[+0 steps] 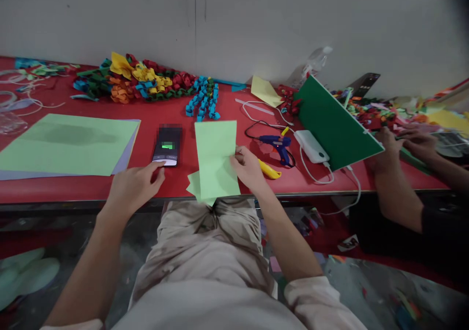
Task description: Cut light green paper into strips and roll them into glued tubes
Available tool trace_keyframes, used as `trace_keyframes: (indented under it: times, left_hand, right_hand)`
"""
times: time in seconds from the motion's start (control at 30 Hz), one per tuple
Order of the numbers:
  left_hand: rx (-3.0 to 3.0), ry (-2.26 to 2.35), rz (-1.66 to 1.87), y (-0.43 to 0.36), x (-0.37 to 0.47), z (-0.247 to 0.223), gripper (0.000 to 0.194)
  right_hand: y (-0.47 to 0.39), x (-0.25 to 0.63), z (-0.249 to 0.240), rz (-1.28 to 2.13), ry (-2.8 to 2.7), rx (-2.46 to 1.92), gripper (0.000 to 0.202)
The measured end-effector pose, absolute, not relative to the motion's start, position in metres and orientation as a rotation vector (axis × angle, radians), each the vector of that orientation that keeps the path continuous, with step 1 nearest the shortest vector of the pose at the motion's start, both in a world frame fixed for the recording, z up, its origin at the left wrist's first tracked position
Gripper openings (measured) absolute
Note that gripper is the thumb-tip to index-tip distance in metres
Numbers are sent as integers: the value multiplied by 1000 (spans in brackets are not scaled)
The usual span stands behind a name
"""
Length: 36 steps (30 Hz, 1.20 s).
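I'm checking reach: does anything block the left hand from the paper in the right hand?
Nothing visible blocks the left hand; the phone lies flat at its fingertips, and a scrap pokes out left of the green paper.

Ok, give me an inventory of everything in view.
Table: one, red, central
Large sheets: at least two, green, lilac, left
Phone: one, dark, centre-left
Small sheets: count unclear, pale green, centre
Paper chains: several, multicoloured, rear
Creased sheet: one, yellow, rear
Glue gun: one, blue, right
Slim item: one, yellow, right
Power bank: one, white, right
Cables: several, white, black, right
Board: one, green, right
Bottle: one, clear, rear
Upright device: one, dark, right
Scraps: many, mixed, right
Co-worker's hands: two, far right
Left hand: one, at phone
Right hand: one, at small sheets
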<state>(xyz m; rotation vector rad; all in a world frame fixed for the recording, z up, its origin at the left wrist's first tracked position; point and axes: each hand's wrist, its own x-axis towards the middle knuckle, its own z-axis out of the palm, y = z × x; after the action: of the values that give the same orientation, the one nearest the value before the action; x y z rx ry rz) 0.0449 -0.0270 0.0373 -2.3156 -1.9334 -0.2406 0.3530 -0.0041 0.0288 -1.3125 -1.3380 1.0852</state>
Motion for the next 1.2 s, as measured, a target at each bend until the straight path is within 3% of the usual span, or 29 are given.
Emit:
trace_keyframes:
  times: [0.63, 0.87, 1.03, 1.2]
  left_hand:
    - [-2372, -1947, 53, -17, 57, 66, 49]
    - [-2393, -1955, 50, -22, 54, 67, 48]
    - [-2382, -1938, 23, -20, 54, 65, 46]
    - [-2399, -1927, 7, -20, 53, 60, 45]
  right_hand:
    - [6, 350, 21, 1144, -1282, -1028, 17]
    - [5, 358, 12, 1129, -1585, -869, 39]
    - [8, 346, 5, 1011, -1429, -1069, 25]
    - [8, 335, 3, 1123, -1247, -1128, 33]
